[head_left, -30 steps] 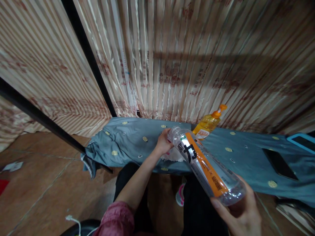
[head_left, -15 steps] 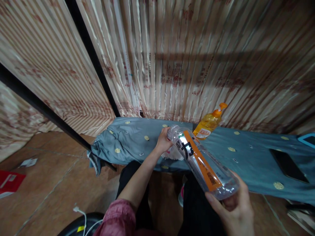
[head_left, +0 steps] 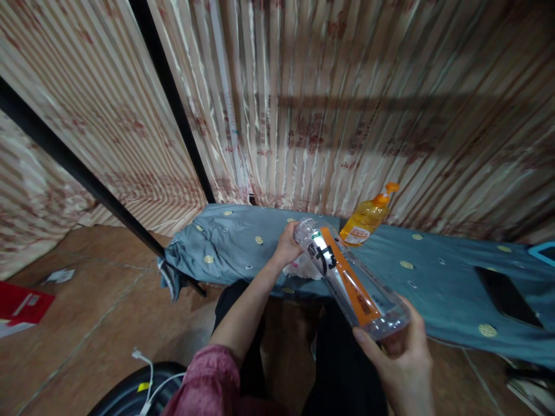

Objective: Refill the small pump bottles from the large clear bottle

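A clear plastic bottle (head_left: 353, 280) with an orange and silver label is held slantwise above the cloth-covered bench, its neck toward the upper left. Around the neck end, my left hand (head_left: 288, 245) is closed. My right hand (head_left: 401, 352) grips the base, thumb on the near side and fingers partly hidden behind it. Below the bottle lies a whitish, crumpled thing (head_left: 303, 267), partly covered by my left hand and the bottle; its kind I cannot make out. Just behind stands a pump bottle (head_left: 366, 219) of orange-yellow liquid.
A blue-grey patterned cloth (head_left: 234, 242) covers the narrow bench. On its right lie a dark phone (head_left: 507, 294) and a blue-edged object (head_left: 544, 252). Black poles (head_left: 173, 104) and a striped curtain (head_left: 303, 86) rise behind. A red box (head_left: 26, 306) and white cable (head_left: 150, 375) are at lower left.
The base of the bottle and my right hand have shifted slightly left and up in the view. My left hand stays at the neck. The camera view has moved a little.
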{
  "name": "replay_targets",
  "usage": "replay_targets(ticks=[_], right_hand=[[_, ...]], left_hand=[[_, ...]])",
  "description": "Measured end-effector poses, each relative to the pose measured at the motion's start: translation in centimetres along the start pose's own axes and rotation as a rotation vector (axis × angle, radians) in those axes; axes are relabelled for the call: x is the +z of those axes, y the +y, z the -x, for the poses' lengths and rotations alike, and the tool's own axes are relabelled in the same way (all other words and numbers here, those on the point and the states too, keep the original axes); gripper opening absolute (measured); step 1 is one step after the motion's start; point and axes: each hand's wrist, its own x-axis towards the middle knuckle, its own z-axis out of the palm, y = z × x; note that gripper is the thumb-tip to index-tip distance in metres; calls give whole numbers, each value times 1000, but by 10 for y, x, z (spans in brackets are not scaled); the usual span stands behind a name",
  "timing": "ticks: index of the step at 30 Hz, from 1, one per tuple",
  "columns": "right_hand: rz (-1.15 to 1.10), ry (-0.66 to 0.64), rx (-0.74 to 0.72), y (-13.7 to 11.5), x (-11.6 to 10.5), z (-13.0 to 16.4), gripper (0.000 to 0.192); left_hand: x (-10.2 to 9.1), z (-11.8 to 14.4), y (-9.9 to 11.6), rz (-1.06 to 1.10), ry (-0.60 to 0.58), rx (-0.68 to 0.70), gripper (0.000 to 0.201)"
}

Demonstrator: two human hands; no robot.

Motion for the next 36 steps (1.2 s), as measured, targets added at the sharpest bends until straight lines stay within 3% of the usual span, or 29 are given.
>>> replay_targets(ticks=[18, 28, 36], right_hand=[[-1, -23, -10, 0, 4, -1, 97], [31, 1, -4, 2, -1, 1, 98], [86, 47, 96, -26, 8, 13, 102]], left_hand=[[-4, 0, 12, -21, 21, -24, 44], [1, 1, 3, 18, 26, -16, 47], [0, 3, 3, 9, 29, 20, 46]])
